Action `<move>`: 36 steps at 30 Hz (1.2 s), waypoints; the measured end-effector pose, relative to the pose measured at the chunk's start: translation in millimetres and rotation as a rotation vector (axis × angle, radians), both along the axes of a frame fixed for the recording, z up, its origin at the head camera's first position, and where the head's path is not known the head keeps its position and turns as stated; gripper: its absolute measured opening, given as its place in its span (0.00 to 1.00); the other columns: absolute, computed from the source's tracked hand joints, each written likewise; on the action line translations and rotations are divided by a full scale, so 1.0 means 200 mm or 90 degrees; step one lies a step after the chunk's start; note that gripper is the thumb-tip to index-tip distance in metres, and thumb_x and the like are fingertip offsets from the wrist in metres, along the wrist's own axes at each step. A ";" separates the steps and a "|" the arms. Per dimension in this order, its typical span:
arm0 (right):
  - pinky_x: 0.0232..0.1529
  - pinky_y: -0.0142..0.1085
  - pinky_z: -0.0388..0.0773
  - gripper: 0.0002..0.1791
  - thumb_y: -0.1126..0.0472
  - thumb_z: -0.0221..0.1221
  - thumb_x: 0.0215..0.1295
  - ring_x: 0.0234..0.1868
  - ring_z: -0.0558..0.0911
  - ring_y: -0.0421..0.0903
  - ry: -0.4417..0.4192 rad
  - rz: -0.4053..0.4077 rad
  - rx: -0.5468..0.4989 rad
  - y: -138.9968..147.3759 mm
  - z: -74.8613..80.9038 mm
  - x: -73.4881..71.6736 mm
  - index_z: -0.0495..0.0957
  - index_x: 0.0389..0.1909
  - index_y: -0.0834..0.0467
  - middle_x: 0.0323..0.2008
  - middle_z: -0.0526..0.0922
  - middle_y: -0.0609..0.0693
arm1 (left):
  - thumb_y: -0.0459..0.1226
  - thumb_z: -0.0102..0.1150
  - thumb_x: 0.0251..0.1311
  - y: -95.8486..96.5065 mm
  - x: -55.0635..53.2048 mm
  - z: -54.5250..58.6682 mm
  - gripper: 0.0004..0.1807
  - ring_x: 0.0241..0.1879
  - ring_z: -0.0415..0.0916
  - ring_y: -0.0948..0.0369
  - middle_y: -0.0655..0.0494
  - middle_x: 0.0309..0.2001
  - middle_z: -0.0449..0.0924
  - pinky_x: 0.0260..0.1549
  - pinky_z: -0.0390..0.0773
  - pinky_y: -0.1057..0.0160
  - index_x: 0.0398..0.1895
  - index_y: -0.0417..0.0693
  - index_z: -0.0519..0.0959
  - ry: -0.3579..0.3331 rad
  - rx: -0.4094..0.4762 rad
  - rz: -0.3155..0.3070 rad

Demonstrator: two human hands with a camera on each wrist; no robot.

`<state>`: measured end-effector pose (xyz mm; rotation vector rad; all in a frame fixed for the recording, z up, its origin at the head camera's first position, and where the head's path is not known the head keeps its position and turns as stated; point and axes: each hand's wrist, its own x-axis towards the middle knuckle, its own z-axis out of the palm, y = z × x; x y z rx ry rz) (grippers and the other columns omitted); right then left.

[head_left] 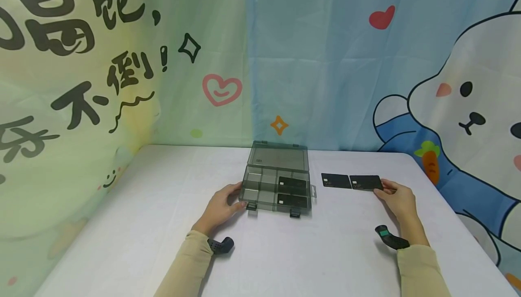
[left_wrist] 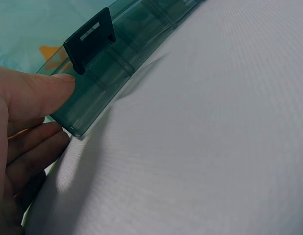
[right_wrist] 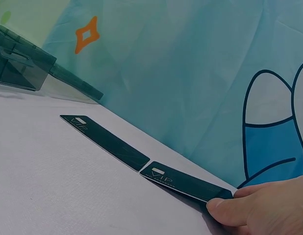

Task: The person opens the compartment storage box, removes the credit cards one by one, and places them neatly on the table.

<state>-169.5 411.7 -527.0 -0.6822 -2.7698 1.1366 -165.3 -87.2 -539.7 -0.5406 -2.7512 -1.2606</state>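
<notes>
Box (head_left: pixel 253 186), translucent, lid back, two black cards (head_left: pixel 292 200) inside; left hand (head_left: pixel 220 207) gripping near left corner. Right hand (head_left: pixel 400 201) pinching outer VIP card (head_left: pixel 364 182); inner VIP card (head_left: pixel 335 181) between it and box. White table (head_left: pixel 317 256), printed curtain (head_left: pixel 321 71) behind.

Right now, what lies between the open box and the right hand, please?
In the head view, two black cards: one untouched, one pinched by the right hand.

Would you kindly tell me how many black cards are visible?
4: a far card and a near card in the right side of the box, a left card on the table, and a right card pinched by the right hand. Any stacked underneath would be hidden.
</notes>
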 end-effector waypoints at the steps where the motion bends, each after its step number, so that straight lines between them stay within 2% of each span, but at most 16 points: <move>1: 0.64 0.51 0.69 0.31 0.55 0.57 0.67 0.62 0.70 0.60 0.000 -0.001 -0.001 0.00 0.00 0.00 0.62 0.69 0.59 0.64 0.69 0.65 | 0.43 0.65 0.53 0.00 0.00 0.00 0.35 0.64 0.68 0.50 0.50 0.58 0.77 0.68 0.62 0.49 0.65 0.45 0.68 0.000 0.001 0.000; 17: 0.65 0.50 0.69 0.31 0.55 0.57 0.67 0.62 0.70 0.60 -0.002 -0.009 -0.013 -0.01 0.01 0.01 0.63 0.68 0.59 0.64 0.69 0.65 | 0.43 0.65 0.53 0.00 0.01 0.01 0.35 0.64 0.68 0.49 0.49 0.58 0.77 0.68 0.62 0.48 0.65 0.45 0.68 -0.008 0.004 -0.001; 25: 0.62 0.52 0.71 0.31 0.55 0.56 0.67 0.59 0.72 0.61 0.018 0.006 0.016 -0.01 0.01 0.01 0.64 0.67 0.62 0.62 0.70 0.67 | 0.41 0.65 0.52 0.00 0.00 0.01 0.35 0.63 0.69 0.50 0.49 0.57 0.78 0.69 0.62 0.50 0.65 0.43 0.68 0.010 0.014 -0.007; 36: 0.63 0.52 0.71 0.29 0.57 0.56 0.67 0.58 0.72 0.61 0.005 -0.007 0.032 -0.03 0.02 0.01 0.64 0.67 0.62 0.61 0.71 0.66 | 0.41 0.65 0.52 0.00 0.00 0.01 0.35 0.64 0.69 0.50 0.49 0.58 0.77 0.69 0.61 0.50 0.65 0.43 0.68 0.009 0.015 -0.009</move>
